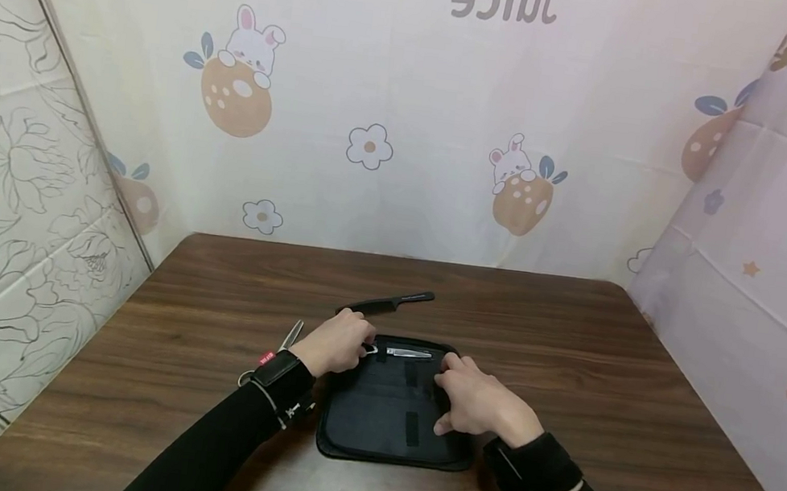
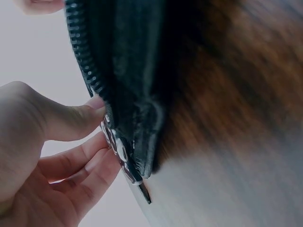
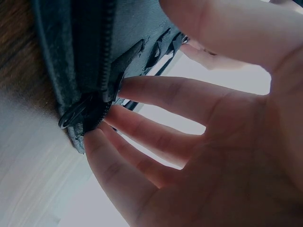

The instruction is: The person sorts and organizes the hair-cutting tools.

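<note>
A black zip case [image 1: 380, 430] lies open and flat on the table between both hands. Silver scissors [image 1: 409, 353] lie along its far inner edge, passing through a black strap. My left hand [image 1: 337, 344] is at the far left corner and pinches the scissors' handle; in the left wrist view thumb and fingers meet at the shiny handle [image 2: 120, 151] beside the zip. Along the right edge, my right hand [image 1: 481, 401] rests with its fingers extended; fingertips [image 3: 94, 142] touch the zip corner near the zip pull [image 3: 73, 113] in the right wrist view.
Beyond the case lies a black comb [image 1: 387, 304], partly behind the left hand. Another pair of scissors [image 1: 292, 336] is on the table left of the left wrist, which partly covers it. The wooden table [image 1: 631, 467] meets patterned cloth at its back.
</note>
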A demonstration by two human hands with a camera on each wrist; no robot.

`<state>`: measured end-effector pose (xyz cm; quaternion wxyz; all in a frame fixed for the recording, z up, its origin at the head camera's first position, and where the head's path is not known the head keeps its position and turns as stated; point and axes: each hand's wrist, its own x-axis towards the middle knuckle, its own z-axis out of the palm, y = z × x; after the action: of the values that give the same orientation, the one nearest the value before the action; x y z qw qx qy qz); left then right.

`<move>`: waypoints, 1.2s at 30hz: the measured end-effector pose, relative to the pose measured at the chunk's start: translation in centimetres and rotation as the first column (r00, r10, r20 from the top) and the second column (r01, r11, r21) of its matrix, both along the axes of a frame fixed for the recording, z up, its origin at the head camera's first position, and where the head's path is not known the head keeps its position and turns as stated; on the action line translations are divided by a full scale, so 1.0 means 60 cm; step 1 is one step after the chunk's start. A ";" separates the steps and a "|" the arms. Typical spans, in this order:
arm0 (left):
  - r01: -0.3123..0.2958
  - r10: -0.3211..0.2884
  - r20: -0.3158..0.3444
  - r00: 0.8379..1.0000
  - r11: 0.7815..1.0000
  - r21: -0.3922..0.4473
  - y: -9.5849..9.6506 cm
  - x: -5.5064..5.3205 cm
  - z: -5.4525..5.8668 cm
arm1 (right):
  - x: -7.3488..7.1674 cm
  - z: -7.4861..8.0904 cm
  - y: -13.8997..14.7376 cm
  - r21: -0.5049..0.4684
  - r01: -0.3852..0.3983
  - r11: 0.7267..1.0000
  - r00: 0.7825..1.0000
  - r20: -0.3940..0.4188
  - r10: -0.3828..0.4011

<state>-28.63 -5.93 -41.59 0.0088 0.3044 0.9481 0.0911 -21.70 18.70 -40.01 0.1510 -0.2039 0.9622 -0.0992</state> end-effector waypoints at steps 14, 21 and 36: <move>0.005 -0.005 -0.001 1.000 1.000 -0.002 0.002 0.004 0.003 | -0.001 0.001 -0.001 0.001 0.009 1.000 1.000 0.005 -0.009; 0.006 -0.006 -0.002 1.000 1.000 -0.012 0.005 0.005 0.003 | -0.001 0.001 -0.001 -0.002 0.007 1.000 1.000 0.009 -0.007; 0.009 -0.009 0.002 1.000 1.000 -0.013 0.006 0.003 0.002 | -0.002 0.001 -0.003 0.001 0.012 1.000 1.000 0.010 -0.012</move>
<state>-28.42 -5.56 -41.45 0.0121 0.3085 0.9473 0.0854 -21.85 18.55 -39.94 0.1553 -0.1977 0.9626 -0.1006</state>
